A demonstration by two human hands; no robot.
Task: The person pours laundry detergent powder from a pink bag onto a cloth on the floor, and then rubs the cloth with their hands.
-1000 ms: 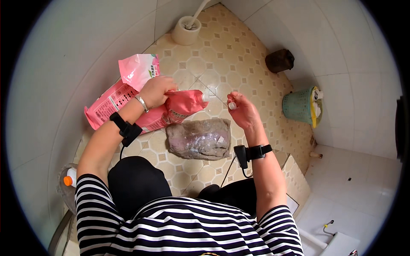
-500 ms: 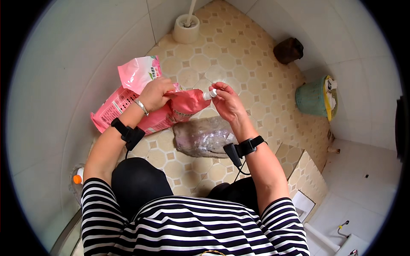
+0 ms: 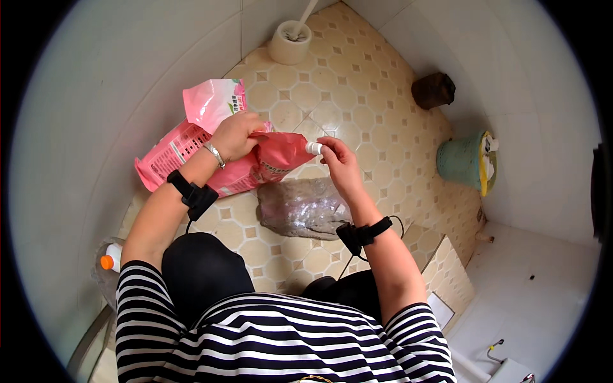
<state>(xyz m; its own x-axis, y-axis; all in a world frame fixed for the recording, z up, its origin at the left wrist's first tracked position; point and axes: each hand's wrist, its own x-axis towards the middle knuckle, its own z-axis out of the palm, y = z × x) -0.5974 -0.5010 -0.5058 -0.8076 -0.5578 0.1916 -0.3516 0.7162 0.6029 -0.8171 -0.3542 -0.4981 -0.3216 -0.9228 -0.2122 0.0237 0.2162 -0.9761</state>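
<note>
My left hand [image 3: 236, 135] is closed on the upper edge of a pink refill pouch [image 3: 284, 152], which is tilted with its spout toward the right. At that spout is a white screw cap [image 3: 313, 148]. The thumb and fingers of my right hand [image 3: 343, 169] pinch the cap from its right side. Under and left of my left hand lies more pink packaging [image 3: 171, 150] with printed panels. A pink-and-white pouch end [image 3: 214, 105] sticks up behind it. My left wrist and hand hide part of this packaging.
A crumpled, see-through plastic-wrapped bundle [image 3: 297, 207] lies on the tiled floor before my knees. A toilet brush holder [image 3: 289, 48] stands at the far wall. On the right are a dark brown container [image 3: 434, 90] and a green bucket [image 3: 458, 161]. An orange-capped bottle [image 3: 112, 258] stands left.
My right hand has turned about the white cap and shifted slightly downward, its fingers drawn closer together. The left hand keeps its grip on the pouch. The whole view has shifted a little.
</note>
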